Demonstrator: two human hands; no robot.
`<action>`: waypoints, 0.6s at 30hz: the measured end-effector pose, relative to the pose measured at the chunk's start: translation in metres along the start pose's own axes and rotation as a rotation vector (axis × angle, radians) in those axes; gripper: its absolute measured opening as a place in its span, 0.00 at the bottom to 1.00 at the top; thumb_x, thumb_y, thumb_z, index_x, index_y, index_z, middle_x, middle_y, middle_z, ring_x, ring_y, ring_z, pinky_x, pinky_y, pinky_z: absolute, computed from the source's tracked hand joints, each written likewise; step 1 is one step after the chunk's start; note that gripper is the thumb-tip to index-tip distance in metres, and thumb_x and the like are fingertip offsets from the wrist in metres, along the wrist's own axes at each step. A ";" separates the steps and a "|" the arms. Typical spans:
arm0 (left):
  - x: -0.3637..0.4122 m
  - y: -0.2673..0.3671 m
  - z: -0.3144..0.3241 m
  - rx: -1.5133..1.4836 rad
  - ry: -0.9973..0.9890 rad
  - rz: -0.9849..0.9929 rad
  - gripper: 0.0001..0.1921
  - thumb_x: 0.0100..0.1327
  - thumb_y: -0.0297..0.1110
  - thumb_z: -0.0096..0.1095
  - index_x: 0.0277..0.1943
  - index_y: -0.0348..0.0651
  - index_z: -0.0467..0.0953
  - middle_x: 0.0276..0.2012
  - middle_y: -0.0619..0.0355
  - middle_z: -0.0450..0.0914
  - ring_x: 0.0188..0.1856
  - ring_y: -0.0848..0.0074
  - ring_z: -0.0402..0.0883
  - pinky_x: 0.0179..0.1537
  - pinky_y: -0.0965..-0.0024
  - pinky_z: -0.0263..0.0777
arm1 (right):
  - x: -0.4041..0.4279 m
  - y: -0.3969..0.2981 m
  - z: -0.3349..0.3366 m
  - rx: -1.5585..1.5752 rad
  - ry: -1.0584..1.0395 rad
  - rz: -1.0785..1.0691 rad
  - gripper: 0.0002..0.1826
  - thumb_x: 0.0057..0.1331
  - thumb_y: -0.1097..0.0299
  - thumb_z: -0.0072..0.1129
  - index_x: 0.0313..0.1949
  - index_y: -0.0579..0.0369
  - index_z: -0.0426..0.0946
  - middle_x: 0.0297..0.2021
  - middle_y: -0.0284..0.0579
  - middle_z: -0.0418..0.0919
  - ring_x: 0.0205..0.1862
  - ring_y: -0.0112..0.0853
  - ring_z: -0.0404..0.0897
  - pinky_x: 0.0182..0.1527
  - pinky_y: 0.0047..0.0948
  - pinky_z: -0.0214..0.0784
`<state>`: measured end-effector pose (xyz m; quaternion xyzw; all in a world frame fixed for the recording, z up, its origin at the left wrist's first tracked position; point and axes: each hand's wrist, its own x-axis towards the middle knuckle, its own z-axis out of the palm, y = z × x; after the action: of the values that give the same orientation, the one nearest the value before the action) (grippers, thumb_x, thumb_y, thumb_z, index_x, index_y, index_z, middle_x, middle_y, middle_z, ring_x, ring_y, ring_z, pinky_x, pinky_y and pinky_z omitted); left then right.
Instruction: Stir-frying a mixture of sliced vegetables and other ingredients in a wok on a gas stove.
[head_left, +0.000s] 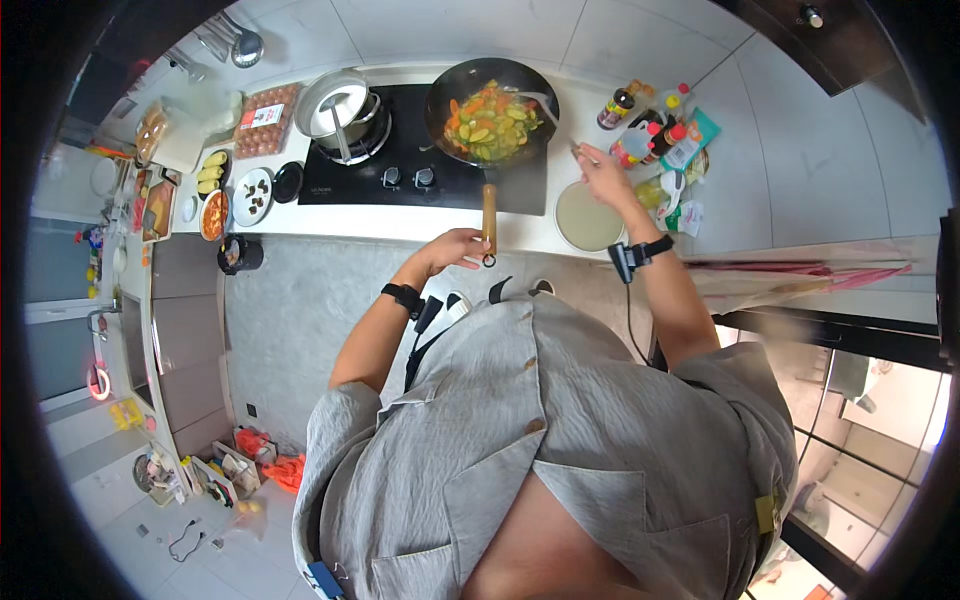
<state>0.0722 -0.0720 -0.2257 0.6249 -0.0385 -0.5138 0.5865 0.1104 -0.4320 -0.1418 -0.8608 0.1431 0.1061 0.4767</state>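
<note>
A black wok (442, 124) stands on the right burner, holding sliced vegetables (491, 124), green and orange. The metal blade of a spatula (540, 101) rests among them. My left hand (457, 250) is at the wok's wooden handle (489, 214), fingers partly spread; whether it grips is unclear. Right of the wok, my right hand (598, 171) is closed around the end of a slim handle (576, 148), apparently the spatula's. A round pale plate or board (589, 217) lies just below that hand. Seasoning bottles (616, 109) stand to its right.
A steel pot (330, 124) with a tilted lid sits on the left burner of the black gas hob (352, 193). Farther left are an egg tray (264, 120), a white plate with dark pieces (253, 196) and a dish of red food (214, 215). A black bin (241, 255) stands below.
</note>
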 end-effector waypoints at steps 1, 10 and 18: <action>-0.002 0.003 0.000 0.008 0.008 -0.001 0.31 0.70 0.47 0.66 0.68 0.35 0.69 0.54 0.53 0.82 0.54 0.72 0.83 0.54 0.67 0.80 | -0.003 0.001 -0.013 -0.126 0.036 -0.098 0.26 0.74 0.59 0.55 0.68 0.55 0.71 0.35 0.49 0.85 0.34 0.36 0.84 0.40 0.35 0.76; 0.011 0.003 -0.004 -0.005 0.051 0.039 0.34 0.69 0.47 0.68 0.67 0.28 0.69 0.53 0.48 0.81 0.53 0.68 0.82 0.52 0.66 0.82 | -0.011 -0.032 -0.028 -0.566 -0.016 -0.282 0.21 0.72 0.60 0.52 0.61 0.52 0.78 0.48 0.61 0.84 0.53 0.53 0.82 0.60 0.43 0.71; 0.025 -0.003 0.000 0.045 0.101 0.033 0.27 0.70 0.43 0.68 0.62 0.30 0.73 0.50 0.50 0.83 0.50 0.69 0.84 0.49 0.68 0.83 | -0.036 -0.105 -0.019 -0.727 -0.335 -0.131 0.18 0.72 0.61 0.50 0.50 0.57 0.83 0.45 0.64 0.83 0.50 0.56 0.83 0.56 0.48 0.74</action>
<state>0.0821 -0.0875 -0.2427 0.6622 -0.0307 -0.4708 0.5821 0.1143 -0.3902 -0.0374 -0.9514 -0.0383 0.2579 0.1639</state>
